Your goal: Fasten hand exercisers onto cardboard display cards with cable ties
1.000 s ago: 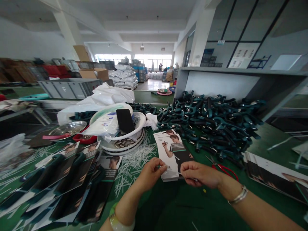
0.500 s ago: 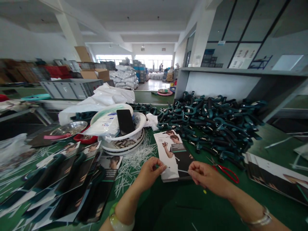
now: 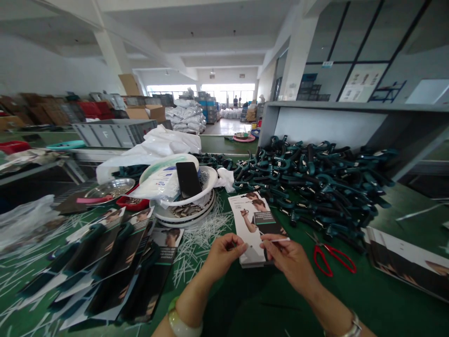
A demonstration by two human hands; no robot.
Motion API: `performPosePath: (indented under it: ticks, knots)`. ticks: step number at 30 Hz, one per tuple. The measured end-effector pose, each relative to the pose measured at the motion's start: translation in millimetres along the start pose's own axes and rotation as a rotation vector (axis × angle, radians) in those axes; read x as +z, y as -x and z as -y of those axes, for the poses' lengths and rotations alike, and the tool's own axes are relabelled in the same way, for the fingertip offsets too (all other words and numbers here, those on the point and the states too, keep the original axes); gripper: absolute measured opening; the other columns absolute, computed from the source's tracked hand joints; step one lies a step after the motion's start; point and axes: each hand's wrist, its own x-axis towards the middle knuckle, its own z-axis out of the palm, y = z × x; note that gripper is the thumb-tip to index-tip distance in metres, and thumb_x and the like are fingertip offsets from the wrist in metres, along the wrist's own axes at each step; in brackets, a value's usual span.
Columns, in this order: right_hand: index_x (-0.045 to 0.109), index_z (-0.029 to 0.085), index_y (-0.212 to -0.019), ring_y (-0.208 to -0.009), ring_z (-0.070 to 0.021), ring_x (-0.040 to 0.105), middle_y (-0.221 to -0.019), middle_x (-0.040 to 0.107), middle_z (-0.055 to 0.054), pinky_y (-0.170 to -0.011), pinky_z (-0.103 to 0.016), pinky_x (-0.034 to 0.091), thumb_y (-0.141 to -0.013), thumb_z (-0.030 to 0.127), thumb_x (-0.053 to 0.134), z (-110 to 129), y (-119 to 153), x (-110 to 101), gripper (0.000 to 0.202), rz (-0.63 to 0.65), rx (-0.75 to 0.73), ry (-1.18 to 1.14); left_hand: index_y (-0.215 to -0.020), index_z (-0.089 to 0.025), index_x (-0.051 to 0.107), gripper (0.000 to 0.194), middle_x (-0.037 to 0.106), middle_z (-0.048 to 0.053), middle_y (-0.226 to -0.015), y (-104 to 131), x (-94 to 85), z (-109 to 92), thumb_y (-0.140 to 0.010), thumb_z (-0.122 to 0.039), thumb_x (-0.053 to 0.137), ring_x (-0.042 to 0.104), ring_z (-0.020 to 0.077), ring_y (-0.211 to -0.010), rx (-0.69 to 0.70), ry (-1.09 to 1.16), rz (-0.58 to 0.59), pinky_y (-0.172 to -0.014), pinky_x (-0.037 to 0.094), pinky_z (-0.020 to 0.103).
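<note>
My right hand (image 3: pixel 289 257) pinches a thin white plastic strip (image 3: pixel 281 239) above a stack of printed cards (image 3: pixel 250 224). My left hand (image 3: pixel 224 255) is closed, thumb against curled fingers, at the stack's left edge; whatever it may hold is hidden. The top card is white with a picture of a person and a small hole near its lower end; darker cards show beneath it. Right of my right hand lie red-handled scissors (image 3: pixel 331 255). Many loose white strips (image 3: pixel 199 241) are scattered left of my left hand.
Dark green clamp-like tools (image 3: pixel 312 173) are heaped behind the cards, under a grey shelf. Carded tools (image 3: pixel 105 262) lie at the left. White bowls with metal parts (image 3: pixel 185 213) carry a phone (image 3: pixel 188 179). More cards (image 3: pixel 407 262) lie at the far right.
My right hand has moved left and turned over the cards, with the white strip now pointing right from its fingers. My left hand stays by the stack. The view has shifted slightly.
</note>
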Motion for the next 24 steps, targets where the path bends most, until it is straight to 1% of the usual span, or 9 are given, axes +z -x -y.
performPosePath:
  ticks: [2, 5, 9, 11, 13, 15, 18, 20, 24]
  knots:
    - [0.064, 0.014, -0.082, -0.045, -0.0088, 0.042, -0.057, 0.055, 0.001, -0.043, -0.023, 0.034, -0.072, 0.058, 0.061, -4, -1, 1, 0.046, -0.009, -0.003, 0.018, -0.064, -0.014, 0.055, 0.041, 0.053, -0.002, -0.059, 0, -0.9, 1, -0.060, -0.050, 0.074, 0.044, 0.0087, -0.056, -0.025, 0.039, 0.033, -0.058, 0.034, 0.022]
    - [0.063, 0.015, -0.074, -0.048, -0.0114, 0.049, -0.057, 0.056, -0.001, -0.047, -0.024, 0.040, -0.077, 0.057, 0.057, -11, -3, 2, 0.043, -0.061, -0.075, 0.099, -0.066, -0.014, 0.055, 0.040, 0.054, -0.002, -0.061, -3, -4.9, 4, -0.063, -0.050, 0.072, 0.045, 0.0091, -0.058, -0.036, 0.009, 0.030, -0.060, 0.035, 0.023]
    - [0.061, 0.016, -0.075, -0.053, -0.0140, 0.058, -0.065, 0.063, -0.004, -0.052, -0.025, 0.046, -0.083, 0.054, 0.051, -20, -4, -2, 0.040, -0.150, -0.176, 0.246, -0.069, -0.015, 0.056, 0.036, 0.053, -0.002, -0.063, -5, -14.0, 12, -0.067, -0.049, 0.069, 0.045, 0.0100, -0.060, -0.030, -0.265, -0.133, -0.057, 0.034, 0.022]
    - [0.060, 0.017, -0.078, -0.053, -0.0145, 0.060, -0.065, 0.063, -0.004, -0.052, -0.025, 0.048, -0.085, 0.052, 0.047, -24, -3, -8, 0.038, -0.207, -0.225, 0.330, -0.069, -0.016, 0.054, 0.036, 0.053, -0.003, -0.061, -5, -16.3, 17, -0.064, -0.047, 0.071, 0.045, 0.0095, -0.055, -0.108, -0.343, -0.120, -0.052, 0.032, 0.021]
    - [0.059, 0.017, -0.080, -0.057, -0.0157, 0.063, -0.067, 0.064, -0.004, -0.055, -0.025, 0.049, -0.087, 0.048, 0.046, -28, -1, -15, 0.034, -0.252, -0.304, 0.450, -0.068, -0.017, 0.052, 0.036, 0.054, -0.004, -0.057, -4, -15.4, 20, -0.062, -0.046, 0.072, 0.043, 0.0084, -0.048, -0.197, -0.332, -0.043, -0.046, 0.029, 0.021]
    - [0.058, 0.017, -0.081, -0.060, -0.0168, 0.064, -0.067, 0.064, -0.004, -0.057, -0.026, 0.049, -0.089, 0.045, 0.045, -29, 1, -21, 0.031, -0.299, -0.396, 0.593, -0.066, -0.017, 0.050, 0.036, 0.055, -0.004, -0.055, -4, -12.1, 21, -0.061, -0.045, 0.072, 0.042, 0.0072, -0.043, -0.239, -0.289, -0.003, -0.043, 0.028, 0.020]
    - [0.057, 0.018, -0.079, -0.059, -0.0170, 0.064, -0.064, 0.064, -0.003, -0.054, -0.026, 0.047, -0.090, 0.040, 0.043, -25, 5, -24, 0.029, -0.358, -0.517, 0.756, -0.064, -0.017, 0.049, 0.036, 0.056, -0.004, -0.053, -4, -5.8, 15, -0.058, -0.041, 0.075, 0.040, 0.0057, -0.041, -0.268, -0.220, -0.044, -0.041, 0.027, 0.019]
    - [0.057, 0.018, -0.079, -0.058, -0.0163, 0.064, -0.063, 0.063, -0.003, -0.053, -0.025, 0.046, -0.091, 0.037, 0.042, -21, 7, -23, 0.028, -0.361, -0.575, 0.804, -0.068, -0.017, 0.050, 0.035, 0.056, -0.005, -0.052, -4, -2.2, 9, -0.057, -0.036, 0.077, 0.039, 0.0050, -0.040, -0.289, -0.179, -0.088, -0.040, 0.025, 0.018]
    - [0.057, 0.018, -0.077, -0.059, -0.0169, 0.064, -0.066, 0.064, -0.004, -0.054, -0.026, 0.045, -0.090, 0.036, 0.042, -13, 10, -19, 0.027, -0.352, -0.605, 0.814, -0.075, -0.016, 0.051, 0.033, 0.051, -0.007, -0.050, 1, 4.5, -2, -0.059, -0.030, 0.077, 0.037, 0.0031, -0.038, -0.278, -0.047, -0.127, -0.038, 0.021, 0.016]
